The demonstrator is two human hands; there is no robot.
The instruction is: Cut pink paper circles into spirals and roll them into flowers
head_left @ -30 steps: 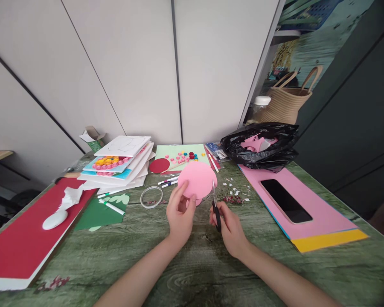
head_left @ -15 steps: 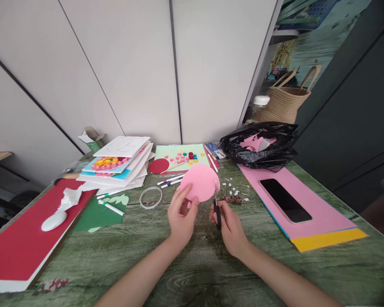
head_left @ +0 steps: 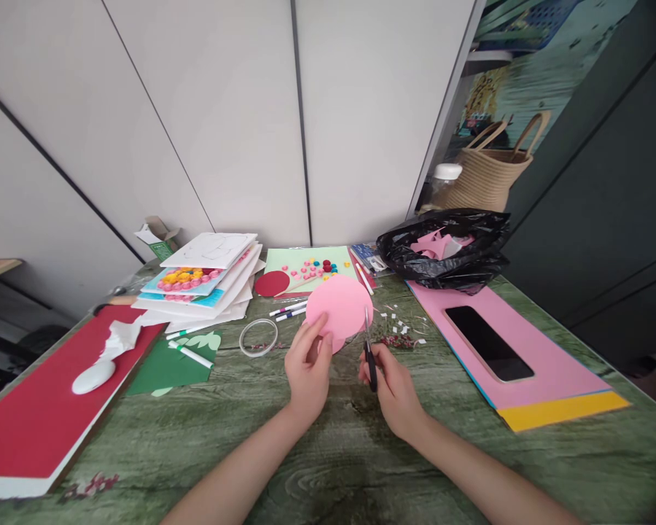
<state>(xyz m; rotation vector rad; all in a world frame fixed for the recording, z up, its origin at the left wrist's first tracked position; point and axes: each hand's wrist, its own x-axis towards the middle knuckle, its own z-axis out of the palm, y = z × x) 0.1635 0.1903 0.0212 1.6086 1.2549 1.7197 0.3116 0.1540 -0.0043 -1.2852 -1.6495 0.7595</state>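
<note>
My left hand [head_left: 307, 368] pinches the lower edge of a round pink paper disc [head_left: 340, 306] and holds it up over the green table [head_left: 328, 445]. In my right hand [head_left: 392, 385] are small black-handled scissors [head_left: 368, 354], fingers through the loops. Their blades point upward and meet the disc's right edge. Both hands are just in front of me at the table's middle.
A tape ring [head_left: 259, 337] and pens [head_left: 289, 310] lie left of the disc. At left are a red sheet [head_left: 38, 419], green paper [head_left: 172, 362] and stacked craft boards [head_left: 208, 281]. A phone [head_left: 488, 341] rests on pink paper [head_left: 530, 357] at right, behind it a black bag [head_left: 445, 248] of scraps.
The pink disc has turned and shifted slightly between my fingers while the scissors stay at its right edge. Nothing else on the table has moved.
</note>
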